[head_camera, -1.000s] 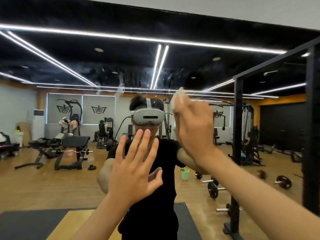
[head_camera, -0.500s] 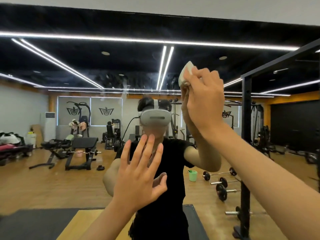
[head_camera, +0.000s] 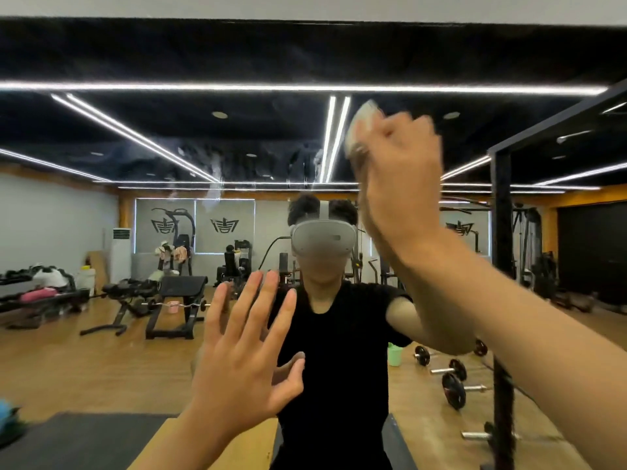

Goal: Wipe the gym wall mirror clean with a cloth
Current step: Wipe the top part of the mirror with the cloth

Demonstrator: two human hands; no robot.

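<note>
The wall mirror (head_camera: 142, 137) fills almost the whole view and reflects the gym and me. My right hand (head_camera: 400, 178) is raised high at the upper right, blurred, and grips a small pale cloth (head_camera: 359, 123) against the glass. Only the cloth's top edge shows past my fingers. My left hand (head_camera: 244, 354) is lower, at the centre, with fingers spread and straight, palm toward the mirror; whether it touches the glass I cannot tell. Faint smears (head_camera: 213, 184) show on the mirror to the left of the cloth.
A black rack upright (head_camera: 502, 300) stands at the right, beside my right arm. Reflected in the mirror are benches (head_camera: 176, 300), weight plates (head_camera: 454, 388), a green bucket (head_camera: 395, 354) and a dark floor mat (head_camera: 84, 439).
My right hand with the cloth has moved up the mirror and slightly right. My left hand has kept its spread pose at the lower centre.
</note>
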